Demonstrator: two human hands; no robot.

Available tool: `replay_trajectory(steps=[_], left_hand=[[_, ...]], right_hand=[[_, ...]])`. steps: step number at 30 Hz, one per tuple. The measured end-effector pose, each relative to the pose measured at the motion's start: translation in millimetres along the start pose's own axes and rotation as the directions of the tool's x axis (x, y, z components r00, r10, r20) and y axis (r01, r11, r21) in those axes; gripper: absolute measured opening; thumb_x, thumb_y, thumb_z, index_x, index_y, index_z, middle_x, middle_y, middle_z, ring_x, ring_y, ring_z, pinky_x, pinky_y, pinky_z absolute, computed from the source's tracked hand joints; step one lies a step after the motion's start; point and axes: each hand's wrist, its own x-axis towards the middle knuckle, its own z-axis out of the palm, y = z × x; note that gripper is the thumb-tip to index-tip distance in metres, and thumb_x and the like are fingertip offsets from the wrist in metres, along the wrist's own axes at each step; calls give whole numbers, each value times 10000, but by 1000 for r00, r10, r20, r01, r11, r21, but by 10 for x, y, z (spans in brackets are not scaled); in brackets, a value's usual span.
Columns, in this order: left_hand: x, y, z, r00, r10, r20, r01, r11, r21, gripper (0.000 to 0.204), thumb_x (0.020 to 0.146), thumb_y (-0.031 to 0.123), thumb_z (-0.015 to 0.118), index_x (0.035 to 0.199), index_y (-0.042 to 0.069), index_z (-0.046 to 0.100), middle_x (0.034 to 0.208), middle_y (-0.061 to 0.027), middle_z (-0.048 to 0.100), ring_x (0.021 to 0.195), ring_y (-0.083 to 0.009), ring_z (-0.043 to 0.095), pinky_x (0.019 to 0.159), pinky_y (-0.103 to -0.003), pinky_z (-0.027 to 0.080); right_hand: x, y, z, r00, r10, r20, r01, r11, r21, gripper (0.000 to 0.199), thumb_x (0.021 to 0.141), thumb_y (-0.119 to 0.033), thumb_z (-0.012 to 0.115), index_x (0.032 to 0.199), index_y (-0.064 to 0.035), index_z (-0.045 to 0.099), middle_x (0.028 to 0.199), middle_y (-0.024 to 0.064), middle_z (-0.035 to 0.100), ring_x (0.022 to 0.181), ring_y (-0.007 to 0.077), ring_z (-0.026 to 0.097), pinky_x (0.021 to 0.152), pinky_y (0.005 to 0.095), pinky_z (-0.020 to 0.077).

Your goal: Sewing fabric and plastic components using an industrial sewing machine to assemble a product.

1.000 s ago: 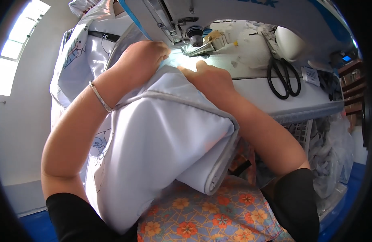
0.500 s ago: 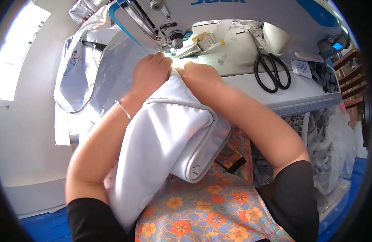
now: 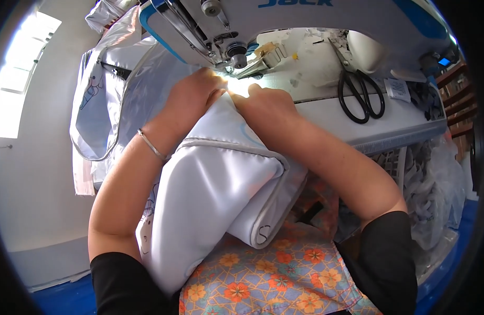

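Observation:
A pale grey-white fabric piece with grey piped edges point(image 3: 200, 184) hangs from the sewing machine's bed over my lap, partly folded on itself. My left hand point(image 3: 197, 92) is closed on its upper edge, just left of the needle area. Across from it, my right hand point(image 3: 265, 105) pinches the same edge on the right side. Both sets of fingertips are close under the sewing machine's point(image 3: 237, 55) presser area, where a bright lamp glare washes out detail. The needle and the exact seam cannot be made out.
Black-handled scissors point(image 3: 360, 94) lie on the machine table point(image 3: 326, 118) to the right, beside a white label point(image 3: 397, 89). More piped fabric point(image 3: 97, 126) is heaped at the left. A clear plastic bag of scraps point(image 3: 436, 178) hangs at the right, and a floral apron point(image 3: 268, 273) covers my lap.
The view has shifted slightly. My left hand's fingers have moved nearer the needle area, and the fabric between the hands lies flatter and wider, showing a blue curved print.

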Motion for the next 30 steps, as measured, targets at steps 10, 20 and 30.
replay_trajectory(steps=[10, 20, 30], left_hand=[[214, 188, -55, 899, -260, 353, 291, 956, -35, 152, 909, 214, 565, 974, 123, 668, 1001, -146, 622, 943, -347, 638, 786, -445, 516], [134, 301, -6, 840, -359, 406, 291, 931, 221, 279, 911, 314, 579, 1162, 201, 629, 1161, -81, 612, 993, -328, 646, 817, -385, 528], [50, 125, 89, 962, -200, 185, 186, 978, 90, 111, 848, 179, 610, 898, 156, 707, 960, -119, 657, 939, -321, 654, 759, -436, 535]], right_hand=[[44, -9, -5, 999, -5, -32, 5, 1000, -4, 317, 762, -216, 666, 1033, -53, 663, 869, 154, 643, 773, 304, 685, 639, 412, 552], [31, 20, -22, 997, -54, -56, 56, 998, 35, 292, 730, -223, 691, 956, -41, 662, 814, 159, 637, 682, 318, 671, 586, 417, 546], [77, -22, 23, 997, -21, -72, 21, 1000, 5, 314, 730, -144, 678, 1029, -53, 641, 814, 151, 623, 706, 326, 667, 584, 427, 521]])
